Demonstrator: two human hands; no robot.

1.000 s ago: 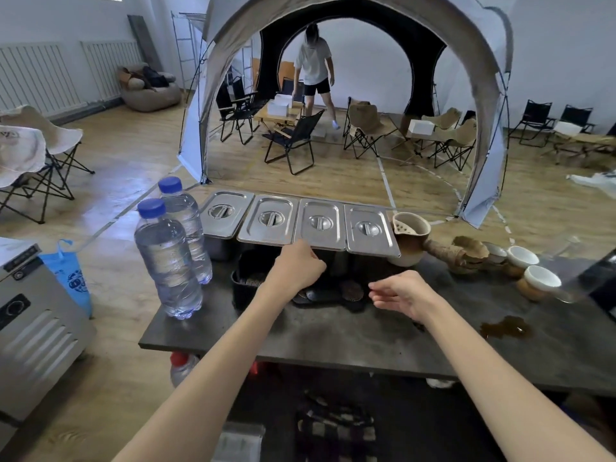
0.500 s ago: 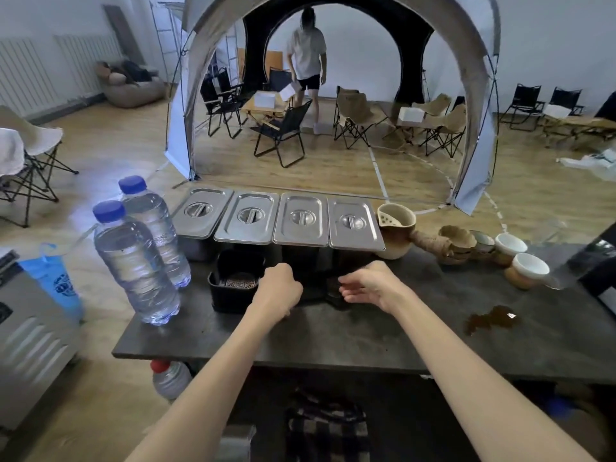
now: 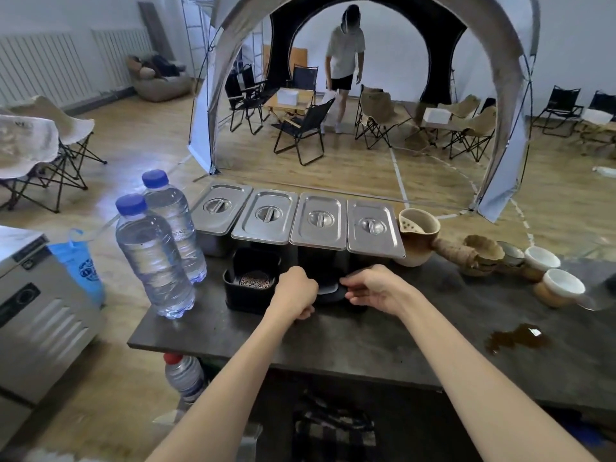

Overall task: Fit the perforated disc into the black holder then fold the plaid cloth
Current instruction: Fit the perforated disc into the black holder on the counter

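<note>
Head view: your left hand (image 3: pixel 297 292) is fisted and your right hand (image 3: pixel 373 288) pinches a dark holder (image 3: pixel 328 289) on the counter (image 3: pixel 366 341). Disc (image 3: pixel 255 282) sits in the tray (image 3: pixel 245 300); cloth (image 3: pixel 333 431) below looks unfolded.

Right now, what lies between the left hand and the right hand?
In the head view, a dark flat piece with a pale sheen lies between the left hand and the right hand; what it is stays unclear.

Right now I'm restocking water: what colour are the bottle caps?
Blue, on both water bottles, head view.
</note>
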